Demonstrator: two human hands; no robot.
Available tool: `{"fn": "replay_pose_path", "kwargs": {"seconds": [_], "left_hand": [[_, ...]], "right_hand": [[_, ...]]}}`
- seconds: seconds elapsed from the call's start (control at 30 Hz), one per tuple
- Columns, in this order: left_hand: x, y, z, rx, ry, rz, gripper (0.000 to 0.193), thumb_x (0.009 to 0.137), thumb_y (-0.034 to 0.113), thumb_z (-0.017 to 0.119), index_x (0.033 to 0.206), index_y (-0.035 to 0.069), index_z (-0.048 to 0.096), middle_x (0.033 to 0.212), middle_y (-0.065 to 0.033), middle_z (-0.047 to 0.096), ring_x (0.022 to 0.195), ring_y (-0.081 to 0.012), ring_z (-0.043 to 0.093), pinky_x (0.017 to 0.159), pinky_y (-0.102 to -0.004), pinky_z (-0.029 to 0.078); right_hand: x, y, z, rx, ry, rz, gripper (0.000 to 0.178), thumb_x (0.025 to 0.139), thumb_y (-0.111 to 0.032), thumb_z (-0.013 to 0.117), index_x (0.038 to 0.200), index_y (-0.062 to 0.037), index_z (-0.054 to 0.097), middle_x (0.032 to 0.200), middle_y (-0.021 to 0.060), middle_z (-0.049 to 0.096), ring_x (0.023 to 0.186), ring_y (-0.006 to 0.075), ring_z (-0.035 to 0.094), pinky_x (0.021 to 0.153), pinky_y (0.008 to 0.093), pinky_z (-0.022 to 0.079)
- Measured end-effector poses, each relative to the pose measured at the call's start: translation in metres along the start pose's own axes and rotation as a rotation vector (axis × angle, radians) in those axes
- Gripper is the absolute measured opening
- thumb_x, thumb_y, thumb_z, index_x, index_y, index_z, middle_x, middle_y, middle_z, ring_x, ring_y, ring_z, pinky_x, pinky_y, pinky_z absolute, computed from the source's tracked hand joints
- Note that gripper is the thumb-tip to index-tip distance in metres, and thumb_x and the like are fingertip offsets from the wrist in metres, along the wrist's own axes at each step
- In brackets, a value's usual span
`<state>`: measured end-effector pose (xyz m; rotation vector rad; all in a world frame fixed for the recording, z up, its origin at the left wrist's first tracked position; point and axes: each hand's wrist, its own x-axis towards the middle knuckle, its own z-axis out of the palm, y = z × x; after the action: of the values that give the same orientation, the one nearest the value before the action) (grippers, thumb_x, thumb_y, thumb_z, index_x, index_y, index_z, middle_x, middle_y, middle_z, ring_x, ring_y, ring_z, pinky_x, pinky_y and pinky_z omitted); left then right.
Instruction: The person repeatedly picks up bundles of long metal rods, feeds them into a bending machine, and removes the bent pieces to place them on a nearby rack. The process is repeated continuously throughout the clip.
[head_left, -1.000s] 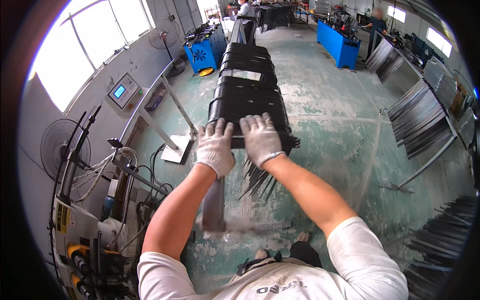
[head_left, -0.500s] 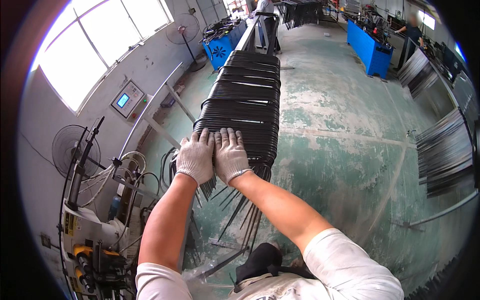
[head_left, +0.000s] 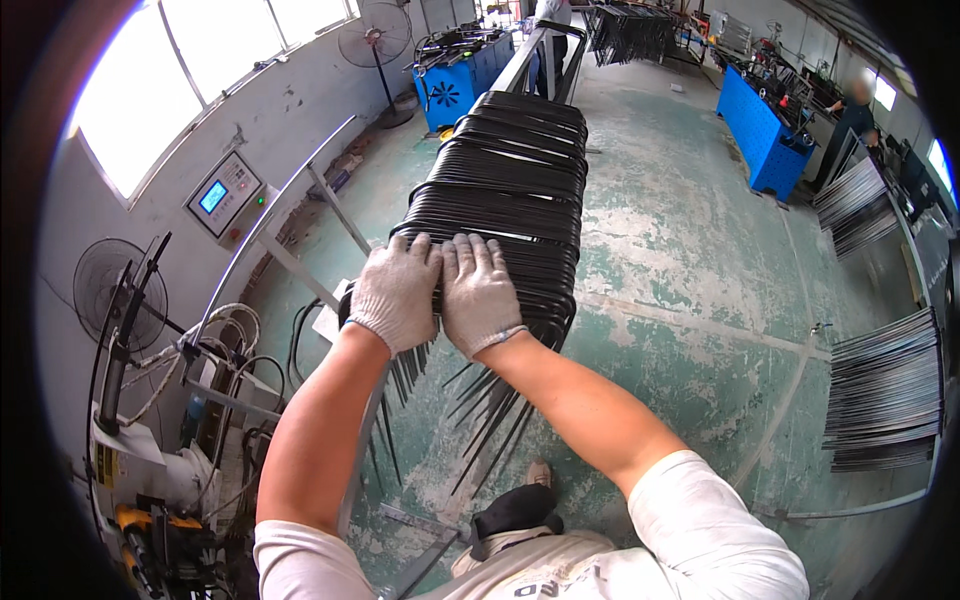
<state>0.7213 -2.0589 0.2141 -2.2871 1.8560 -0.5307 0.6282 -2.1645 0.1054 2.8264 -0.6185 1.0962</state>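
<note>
A long row of bent black metal rods (head_left: pixel 510 185) hangs closely packed over a rack in front of me, their straight ends pointing down toward the floor. My left hand (head_left: pixel 398 293), in a pale knitted glove, lies flat on the near end of the row. Beside it my right hand (head_left: pixel 480 290), gloved likewise, rests with its palm on the same rods. Fingers of both hands are stretched forward. The hands almost touch each other, and neither is wrapped round a rod. Whatever lies beneath the palms is hidden.
At left stand a machine with hoses (head_left: pixel 165 470), a floor fan (head_left: pixel 120 295) and a wall control panel (head_left: pixel 222 198). Blue workbenches (head_left: pixel 765 135) stand farther off. More rods hang on a rack (head_left: pixel 885 390) at right. One person (head_left: pixel 852 125) is at the far right, another at the back.
My view has shifted, so the rods and rack sit slightly farther right in it. Both hands stay flat on the near end of the rods.
</note>
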Motion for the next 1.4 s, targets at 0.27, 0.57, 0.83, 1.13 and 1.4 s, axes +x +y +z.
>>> {"fn": "replay_pose_path", "kwargs": {"seconds": [0.27, 0.57, 0.83, 1.13, 1.4], "left_hand": [[0.145, -0.032, 0.050, -0.068, -0.019, -0.047, 0.067, 0.078, 0.025, 0.080, 0.141, 0.003, 0.069, 0.142, -0.0182, 0.068, 0.132, -0.0372, 0.064, 0.111, -0.0491, 0.053], [0.315, -0.053, 0.103, -0.033, 0.095, -0.083, 0.039, 0.086, 0.020, 0.073, 0.122, 0.007, 0.073, 0.124, -0.0160, 0.071, 0.122, -0.0347, 0.067, 0.106, -0.0529, 0.049], [0.515, -0.076, 0.154, 0.028, 0.097, -0.108, 0.046, 0.087, 0.023, 0.072, 0.130, 0.007, 0.072, 0.128, -0.0161, 0.072, 0.132, -0.0352, 0.065, 0.127, -0.0598, 0.037], [0.658, -0.084, 0.200, -0.215, 0.287, -0.120, 0.060, 0.085, 0.005, 0.069, 0.144, -0.001, 0.063, 0.160, -0.0253, 0.056, 0.153, -0.0462, 0.047, 0.134, -0.0641, 0.029], [0.564, -0.078, 0.165, -0.272, -0.148, -0.315, 0.072, 0.077, 0.012, 0.082, 0.146, 0.003, 0.066, 0.168, -0.0271, 0.049, 0.153, -0.0547, 0.044, 0.131, -0.0667, 0.035]], "right_hand": [[0.095, 0.104, 0.066, -0.078, -0.009, -0.030, 0.062, 0.100, -0.024, 0.059, 0.154, 0.0067, 0.059, 0.158, 0.0265, 0.062, 0.153, 0.0413, 0.055, 0.134, 0.0570, 0.033], [0.200, 0.232, 0.148, -0.103, 0.056, -0.062, 0.057, 0.102, -0.027, 0.056, 0.150, 0.0035, 0.064, 0.155, 0.0239, 0.067, 0.149, 0.0397, 0.059, 0.132, 0.0584, 0.035], [0.320, 0.370, 0.238, -0.119, 0.031, 0.026, 0.057, 0.104, -0.029, 0.057, 0.153, 0.0001, 0.063, 0.157, 0.0207, 0.066, 0.148, 0.0384, 0.059, 0.129, 0.0604, 0.038], [0.457, 0.537, 0.344, -0.117, 0.054, 0.082, 0.044, 0.101, -0.024, 0.061, 0.139, -0.0021, 0.065, 0.146, 0.0185, 0.068, 0.138, 0.0375, 0.064, 0.118, 0.0669, 0.044], [0.568, 0.650, 0.442, -0.205, -0.008, 0.182, 0.037, 0.104, -0.021, 0.057, 0.137, -0.0072, 0.065, 0.138, 0.0112, 0.066, 0.134, 0.0333, 0.062, 0.120, 0.0678, 0.042]]}}
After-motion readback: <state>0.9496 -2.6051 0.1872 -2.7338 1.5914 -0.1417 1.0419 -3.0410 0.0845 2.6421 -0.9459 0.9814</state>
